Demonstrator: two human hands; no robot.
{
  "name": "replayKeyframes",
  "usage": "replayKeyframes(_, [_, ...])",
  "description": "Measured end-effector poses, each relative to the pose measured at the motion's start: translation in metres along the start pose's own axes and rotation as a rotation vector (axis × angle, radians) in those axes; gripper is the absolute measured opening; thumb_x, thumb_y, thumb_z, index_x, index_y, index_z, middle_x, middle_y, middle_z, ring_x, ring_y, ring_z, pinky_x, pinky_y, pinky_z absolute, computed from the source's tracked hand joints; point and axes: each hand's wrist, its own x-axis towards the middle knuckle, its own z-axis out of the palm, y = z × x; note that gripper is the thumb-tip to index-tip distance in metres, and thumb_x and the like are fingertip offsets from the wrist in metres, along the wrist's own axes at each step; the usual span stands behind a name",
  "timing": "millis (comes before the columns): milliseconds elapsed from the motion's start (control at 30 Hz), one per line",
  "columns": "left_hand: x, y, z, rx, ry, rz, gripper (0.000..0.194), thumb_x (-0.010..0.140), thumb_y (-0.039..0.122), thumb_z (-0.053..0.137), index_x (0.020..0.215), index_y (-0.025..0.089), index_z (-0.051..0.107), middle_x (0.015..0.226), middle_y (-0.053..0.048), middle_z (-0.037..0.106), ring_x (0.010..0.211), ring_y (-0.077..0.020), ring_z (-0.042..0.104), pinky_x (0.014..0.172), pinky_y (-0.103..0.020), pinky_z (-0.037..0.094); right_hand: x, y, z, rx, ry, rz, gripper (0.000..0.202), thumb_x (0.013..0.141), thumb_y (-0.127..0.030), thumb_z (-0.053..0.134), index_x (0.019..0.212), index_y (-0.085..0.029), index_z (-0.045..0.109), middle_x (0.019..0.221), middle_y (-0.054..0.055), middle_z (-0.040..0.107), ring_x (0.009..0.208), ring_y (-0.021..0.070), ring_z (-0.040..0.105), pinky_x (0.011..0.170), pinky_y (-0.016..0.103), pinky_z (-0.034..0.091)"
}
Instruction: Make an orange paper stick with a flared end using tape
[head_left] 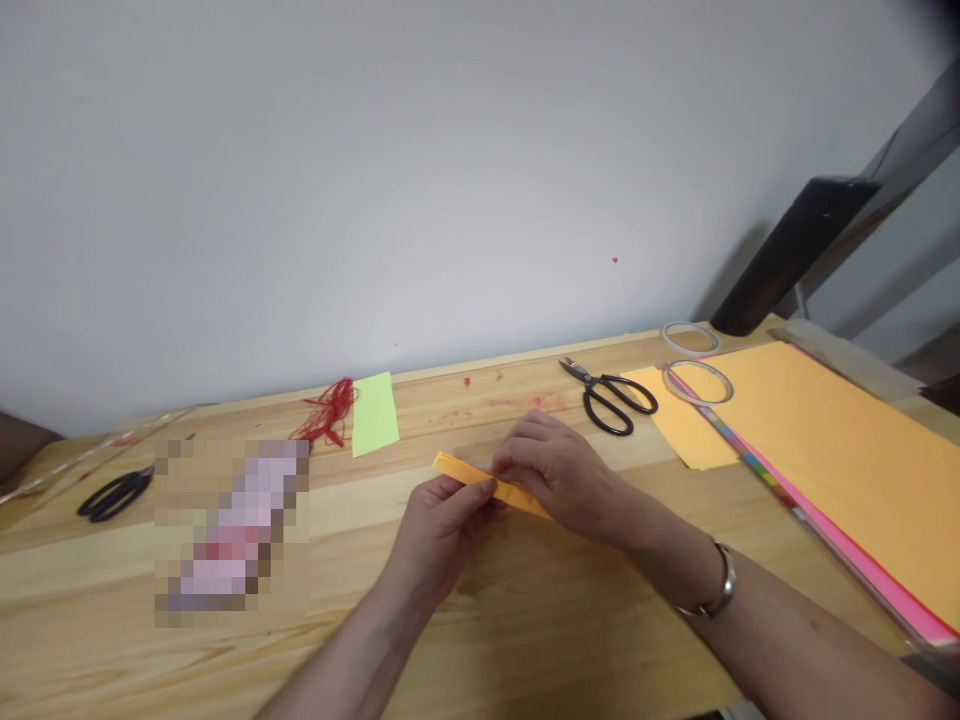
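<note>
A narrow folded strip of orange paper (456, 467) is held between my two hands above the wooden table. My left hand (442, 525) pinches it near the middle, thumb on top, with the strip's left end sticking out past the fingers. My right hand (559, 475) has its fingers closed on the strip beside the left thumb, and the right end shows under the palm. The right fingertips are partly hidden behind the hand.
Black-handled scissors (611, 395) lie behind my right hand. To the right are tape rolls (697, 382), orange sheets (840, 430) and a black cylinder (787, 260). Green paper (375, 413), red strings (330, 412), another pair of scissors (116, 495) and a pixelated object (240, 525) lie left.
</note>
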Motion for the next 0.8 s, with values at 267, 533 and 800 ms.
replayKeyframes(267, [-0.0012,0.0009,0.0004,-0.009,-0.016,-0.004,0.014,0.059,0.022,0.079,0.065,0.011,0.072,0.062,-0.005,0.068,0.056,-0.0096,0.057,0.057,-0.020,0.046,-0.0010,0.0010,0.0004,0.006,0.013,-0.015,0.011,0.086,-0.013,0.055,0.078,-0.016,0.062,0.077,0.002,0.063,0.077,0.0149,0.049,0.074,0.029,0.042])
replayKeyframes(533, [-0.0017,0.0017,0.0033,-0.036,-0.010,-0.024,0.014,0.057,0.020,0.079,0.064,0.010,0.072,0.062,-0.005,0.068,0.055,-0.0098,0.057,0.055,-0.020,0.046,0.0007,0.0002,-0.0002,0.001,0.008,-0.022,0.013,0.085,-0.011,0.054,0.075,-0.015,0.061,0.075,0.003,0.062,0.076,0.0152,0.049,0.072,0.029,0.042])
replayKeyframes(800, [-0.0020,0.0042,0.0049,-0.067,-0.007,-0.065,0.013,0.057,0.018,0.078,0.060,0.009,0.070,0.057,-0.005,0.065,0.052,-0.0097,0.057,0.052,-0.019,0.046,0.0000,-0.0006,-0.0001,0.038,-0.003,0.003,0.013,0.084,-0.008,0.052,0.076,-0.016,0.060,0.075,0.003,0.062,0.077,0.0155,0.050,0.073,0.029,0.042])
